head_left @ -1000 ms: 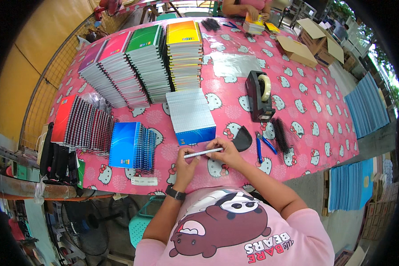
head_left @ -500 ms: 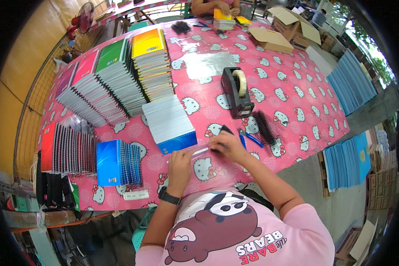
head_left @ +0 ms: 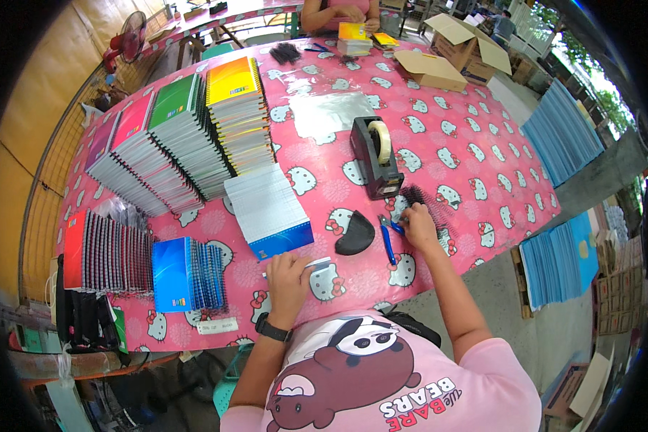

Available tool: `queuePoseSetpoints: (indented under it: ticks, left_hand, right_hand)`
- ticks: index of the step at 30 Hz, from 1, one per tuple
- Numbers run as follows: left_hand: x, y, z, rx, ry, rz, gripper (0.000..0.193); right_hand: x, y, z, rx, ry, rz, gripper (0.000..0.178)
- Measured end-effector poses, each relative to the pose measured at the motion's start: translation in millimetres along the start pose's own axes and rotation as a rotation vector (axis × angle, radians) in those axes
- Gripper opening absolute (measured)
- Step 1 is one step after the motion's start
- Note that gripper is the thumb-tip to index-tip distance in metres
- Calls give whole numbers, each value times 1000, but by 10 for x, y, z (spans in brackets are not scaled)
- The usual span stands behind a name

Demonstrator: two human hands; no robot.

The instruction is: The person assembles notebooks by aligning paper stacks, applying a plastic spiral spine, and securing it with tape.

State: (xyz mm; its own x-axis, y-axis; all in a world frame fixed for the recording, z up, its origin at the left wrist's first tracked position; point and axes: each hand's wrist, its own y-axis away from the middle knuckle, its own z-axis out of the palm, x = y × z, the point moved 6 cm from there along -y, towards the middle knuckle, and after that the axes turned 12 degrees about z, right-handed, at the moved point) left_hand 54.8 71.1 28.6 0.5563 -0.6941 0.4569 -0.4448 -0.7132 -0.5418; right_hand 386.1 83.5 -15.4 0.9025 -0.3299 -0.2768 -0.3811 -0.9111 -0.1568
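Observation:
My left hand (head_left: 289,282) is closed on a thin white edge-on piece (head_left: 320,264), possibly a sheaf of paper, at the near side of the table. Just beyond it stands a blue-covered stack of paper blocks (head_left: 268,209). My right hand (head_left: 419,229) reaches to the near edge of a pile of black spiral binding coils (head_left: 432,198), its fingers bent together; what they pinch is too small to make out. Blue-handled pliers (head_left: 389,241) lie beside that hand. Between my hands rests a black rounded pad (head_left: 356,234).
A black tape dispenser (head_left: 376,158) stands beyond the pliers. Tall stacks of spiral notebooks (head_left: 173,108) fill the left, with red notebooks (head_left: 108,252) and blue notebooks (head_left: 187,273) nearer. Clear plastic (head_left: 331,114) lies mid-table. Across sits another person (head_left: 338,16), near open cardboard boxes (head_left: 468,47).
My right hand has left the white piece and the black pad, moving right to the coil pile. The pad and pliers are now uncovered. My left hand keeps its hold.

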Motion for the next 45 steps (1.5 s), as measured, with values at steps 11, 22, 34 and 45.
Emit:
queuePoseSetpoints:
  ticks: [11, 22, 34, 45]
  left_hand:
    - [23, 9, 28, -32, 24, -25, 17]
    - [59, -1, 9, -26, 59, 15, 17]
    - [58, 8, 10, -26, 53, 33, 19]
    - [80, 42, 5, -61, 45, 14, 20]
  right_hand:
    - [-901, 230, -384, -427, -615, -126, 20]
    - [-1593, 546, -199, -605, -679, -421, 23]
    - [-1557, 558, -114, -714, -544, -508, 16]
    - [-1598, 615, -129, -801, -598, -379, 30]
